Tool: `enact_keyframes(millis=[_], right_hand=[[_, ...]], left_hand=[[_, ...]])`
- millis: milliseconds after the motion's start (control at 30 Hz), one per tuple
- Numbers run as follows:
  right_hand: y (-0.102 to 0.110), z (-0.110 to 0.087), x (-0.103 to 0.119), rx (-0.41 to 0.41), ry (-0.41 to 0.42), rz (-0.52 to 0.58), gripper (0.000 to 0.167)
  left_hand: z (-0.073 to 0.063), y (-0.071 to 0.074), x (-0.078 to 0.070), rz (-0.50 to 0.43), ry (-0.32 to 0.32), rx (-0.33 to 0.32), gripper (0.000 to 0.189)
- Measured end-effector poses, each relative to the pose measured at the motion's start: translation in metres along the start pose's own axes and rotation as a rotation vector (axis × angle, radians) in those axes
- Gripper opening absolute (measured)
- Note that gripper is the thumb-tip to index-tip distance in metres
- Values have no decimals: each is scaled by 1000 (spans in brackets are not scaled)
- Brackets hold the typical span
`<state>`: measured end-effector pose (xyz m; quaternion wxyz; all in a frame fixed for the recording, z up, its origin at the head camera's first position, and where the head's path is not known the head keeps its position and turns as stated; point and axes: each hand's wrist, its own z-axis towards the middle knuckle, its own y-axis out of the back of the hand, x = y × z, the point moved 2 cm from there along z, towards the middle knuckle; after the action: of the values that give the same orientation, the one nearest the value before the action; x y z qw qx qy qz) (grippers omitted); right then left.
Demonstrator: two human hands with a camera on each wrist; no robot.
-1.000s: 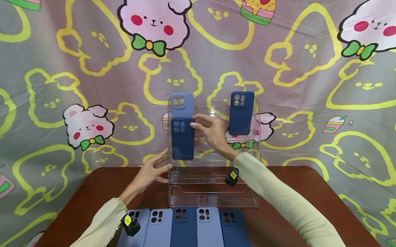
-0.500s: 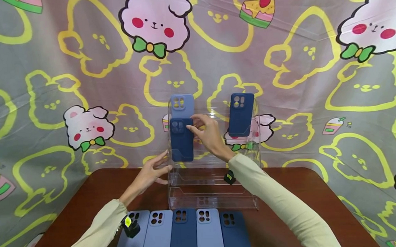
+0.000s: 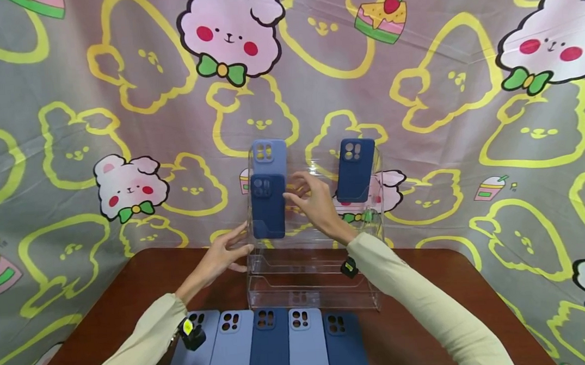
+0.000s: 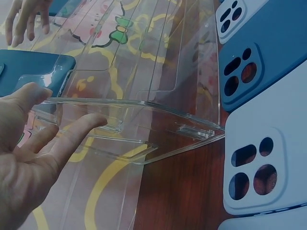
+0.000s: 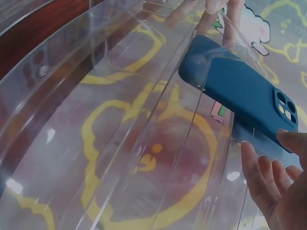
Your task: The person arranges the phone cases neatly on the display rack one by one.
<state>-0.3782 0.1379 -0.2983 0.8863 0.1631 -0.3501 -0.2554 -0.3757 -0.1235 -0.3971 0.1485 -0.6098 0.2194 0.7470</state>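
Note:
A clear acrylic tiered stand stands on the table. On its left side, a dark blue phone case leans in a middle tier, in front of and below a light blue phone case. My right hand is just right of the dark blue case, fingers parted and thumb tip at the case's edge. My left hand is at the stand's left side, its extended fingers against the clear side panel. Another dark blue phone case stands in the top tier at right.
Several phone cases in light and dark blue lie side by side on the brown table, in front of the stand. Behind hangs a patterned cloth. The stand's lower tiers hold no cases.
The dark blue case has shifted slightly left in its tier. My right hand has let go of its upper right edge and drawn a little to the right. My left hand stays put.

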Motion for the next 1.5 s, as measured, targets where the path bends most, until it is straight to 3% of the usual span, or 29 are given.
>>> enact_keyframes(millis=[533,667,933,1167,1333,1500], right_hand=[[30,-29,-11,26,-13,10,30],[38,-44,-13,59,-49,39,29],[57,-79,-24,102,-66,-2,29],[82,-105,-32,166,-156,16,25],[95,-120,-35,157,-158,-8,23],[93,-147,-38,150,-147,11,18]], left_hand=[[1,2,-1,5,2,1,77],[0,2,0,-2,-5,9,77],[-1,1,2,-21,-4,15,78],[1,2,-1,-3,1,14,77],[2,2,-2,11,-8,13,77],[0,1,0,9,-9,21,77]])
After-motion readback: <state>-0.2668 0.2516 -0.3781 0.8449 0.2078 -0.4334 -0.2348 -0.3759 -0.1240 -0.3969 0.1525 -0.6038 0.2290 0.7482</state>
